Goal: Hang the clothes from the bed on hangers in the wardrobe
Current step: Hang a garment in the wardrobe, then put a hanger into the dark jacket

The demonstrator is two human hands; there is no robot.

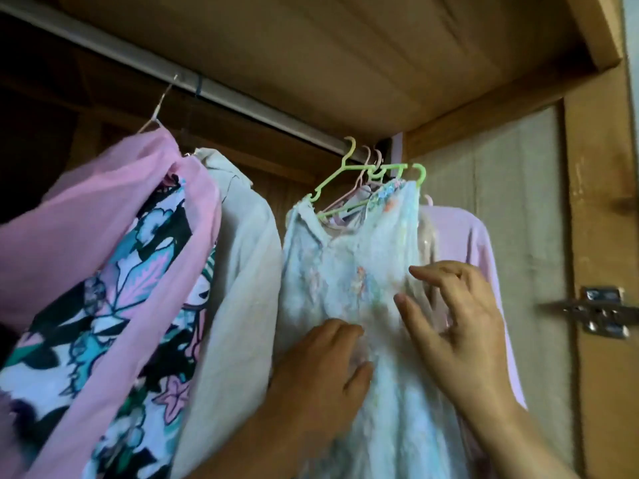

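Observation:
A pale blue lacy dress hangs on a light green hanger hooked over the metal wardrobe rail near its right end. My left hand grips a fold of this dress at mid-height, with the thumb curled against the fabric. My right hand is just to the right, its fingers spread and loosely bent, with the fingertips at the dress front. Several pink hangers sit behind the green one. The bed is out of view.
On the rail to the left hang a cream garment and a pink floral garment on a wire hanger. A pale pink top hangs behind the dress. The wardrobe's wooden frame with a metal hinge stands at the right.

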